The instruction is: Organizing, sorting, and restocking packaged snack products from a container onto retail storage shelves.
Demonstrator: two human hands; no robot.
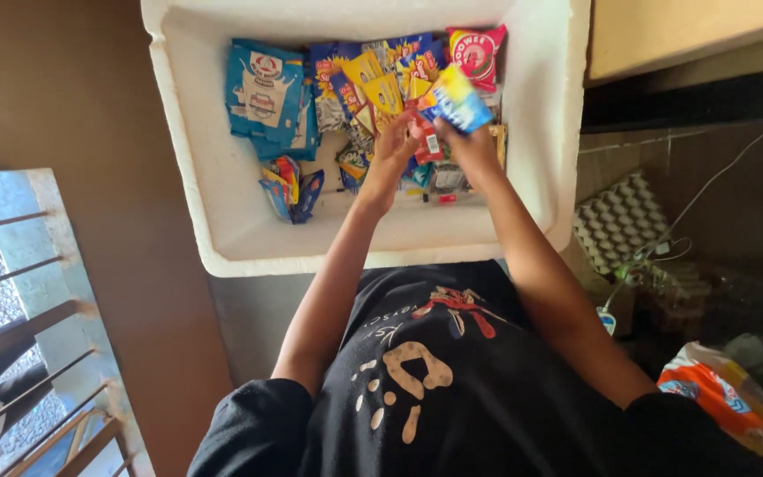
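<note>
A: Position of hands?

B: Both inside white foam box (187, 132), above centre-right of contents. Left hand (393, 146) fingers curled onto red sachet (427, 141). Right hand (472, 146) grasping blue-and-yellow packet (457, 99), held tilted just above the pile.

A: Packages, by place and colour?

B: Upper left: stack of light-blue flat packets (265, 95) with round white-and-red emblem, overlapping; exact count cannot be told. Upper centre: cluster of yellow-and-blue small packets (373, 84), fanned and overlapping, at least four visible. Upper right corner: one pink-red pouch (477, 55) with green patch. Lower left of contents: small bundle of blue, red and yellow sachets (293, 187), roughly three, lying apart from the main pile. Under the hands: mixed small packets, too crowded to count.

A: Surroundings?

B: Right of box: grey egg tray (618, 216) leaning by dark wall, white cable (708, 185) running past it. Lower right: orange-and-white plastic bag (735, 402). Left: metal railing (28, 336).
</note>
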